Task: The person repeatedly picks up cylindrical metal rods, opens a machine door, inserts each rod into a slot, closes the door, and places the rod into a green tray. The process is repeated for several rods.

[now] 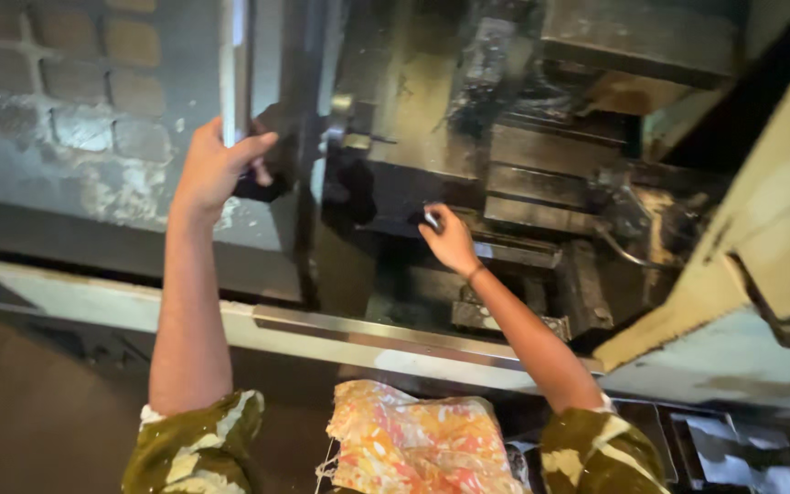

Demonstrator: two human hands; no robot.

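- Setting: dim workshop; a painted brick wall (57, 82) fills the upper left, and a dark, grimy metal-working machine (541, 174) fills the centre and right behind a pale steel rail (340, 334) along its front edge.
- Left hand (217, 169): raised at the machine's left side, grip closed around a dark handle or knob (272, 174) on an upright panel edge; thumb over the top, fingers wrapped behind.
- Right hand (450, 240): reaching over the rail into the machine's middle, grip pinched together on a small pale, shiny piece (432, 220) held against a dark block; what the piece is cannot be told.
- Sleeves: both forearms bare, olive patterned cuffs at the lower edge of view.
- Cloth (418, 439): orange-and-white patterned rag lying below the rail, between the arms.
- Obstructions: stacked steel blocks and slides (541, 183) just right of the right hand; a thin curved wire or hose (619, 252) further right; a cream housing (761, 256) closing in the right side.
- Risk, as judged: the surfaces look oily, so the pinched piece could slip and drop into the dark gap below; a wrist among sharp-edged blocks could be scraped or caught if the handle shifts any part.
- Risk, as judged: poor light hides the contact point, so misplacement is likely.
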